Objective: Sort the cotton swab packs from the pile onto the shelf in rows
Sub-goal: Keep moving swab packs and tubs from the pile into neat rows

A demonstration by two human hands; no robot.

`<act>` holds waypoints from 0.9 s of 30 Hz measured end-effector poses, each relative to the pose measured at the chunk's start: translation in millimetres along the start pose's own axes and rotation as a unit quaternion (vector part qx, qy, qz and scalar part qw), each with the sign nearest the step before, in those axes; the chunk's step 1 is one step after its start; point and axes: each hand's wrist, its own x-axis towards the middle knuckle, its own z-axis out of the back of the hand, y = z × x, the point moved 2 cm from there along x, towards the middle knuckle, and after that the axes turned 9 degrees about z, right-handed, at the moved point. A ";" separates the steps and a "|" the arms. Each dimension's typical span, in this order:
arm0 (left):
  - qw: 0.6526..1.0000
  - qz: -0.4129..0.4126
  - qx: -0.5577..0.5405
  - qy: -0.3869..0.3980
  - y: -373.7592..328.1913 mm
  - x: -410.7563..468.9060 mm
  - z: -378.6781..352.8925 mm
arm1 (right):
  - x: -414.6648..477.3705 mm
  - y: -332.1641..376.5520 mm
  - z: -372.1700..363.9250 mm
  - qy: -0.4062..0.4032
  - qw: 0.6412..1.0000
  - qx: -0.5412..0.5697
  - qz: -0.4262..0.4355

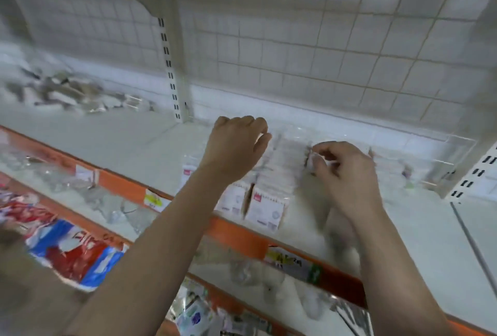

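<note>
Rows of white cotton swab packs (266, 205) stand on the white shelf (129, 144), running from the front edge toward the back. My left hand (236, 144) hovers above the rear of the rows with fingers curled down, holding nothing that I can see. My right hand (347, 171) pinches a small clear pack (313, 159) between thumb and fingers, just right of the rows. A blurred pile of loose packs (70, 90) lies at the back left of the shelf.
A slotted upright post (172, 66) splits the shelf in two. A clear plastic divider (446, 155) stands on the right. Orange price rails (121, 185) edge the shelves. Red and blue packets (72, 249) lie on the lower shelf at left.
</note>
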 end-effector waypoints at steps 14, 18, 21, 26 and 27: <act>0.990 0.134 0.028 -0.019 278.1 -103.4 119.2 | 58.2 217.1 -221.8 0.059 0.990 0.095 0.089; 0.985 0.167 0.049 -0.007 332.3 -123.4 129.9 | 69.1 261.3 -275.2 0.095 0.985 0.109 0.093; 0.982 0.180 0.060 0.000 367.2 -128.3 133.9 | 78.5 284.9 -309.4 0.116 0.982 0.114 0.095; 0.979 0.197 0.043 0.009 427.6 -123.2 127.6 | 103.9 310.1 -364.9 0.135 0.980 0.122 0.086; 0.980 0.197 0.040 0.011 440.6 -120.0 124.4 | 110.8 314.5 -376.6 0.136 0.979 0.123 0.084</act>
